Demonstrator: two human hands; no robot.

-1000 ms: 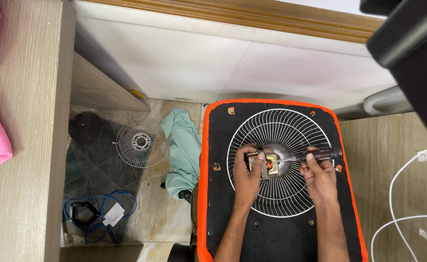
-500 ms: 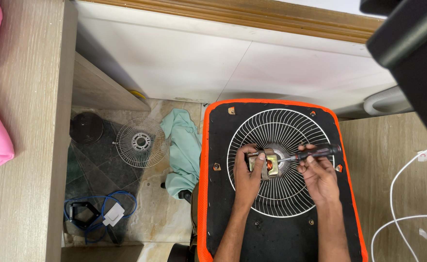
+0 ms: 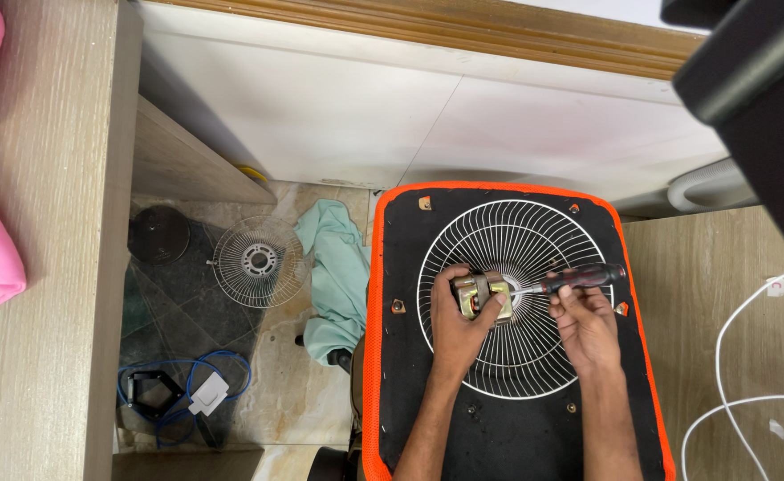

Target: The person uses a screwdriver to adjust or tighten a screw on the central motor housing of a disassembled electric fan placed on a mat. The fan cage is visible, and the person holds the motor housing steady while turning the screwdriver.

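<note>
Tiled floor at 9 o'clock, with a second wire grille (image 3: pixel 258 261), teal cloth (image 3: pixel 334 272) and blue cable (image 3: pixel 182 396). Black, orange-edged chair seat (image 3: pixel 499 428) at centre, bearing a white fan guard (image 3: pixel 534 258). Left hand (image 3: pixel 463 325) clamped on the small motor (image 3: pixel 478 294) at the guard's hub. Right hand (image 3: pixel 585 322) at 3 o'clock, closed around a screwdriver (image 3: pixel 574 280), tip touching the motor.
</note>
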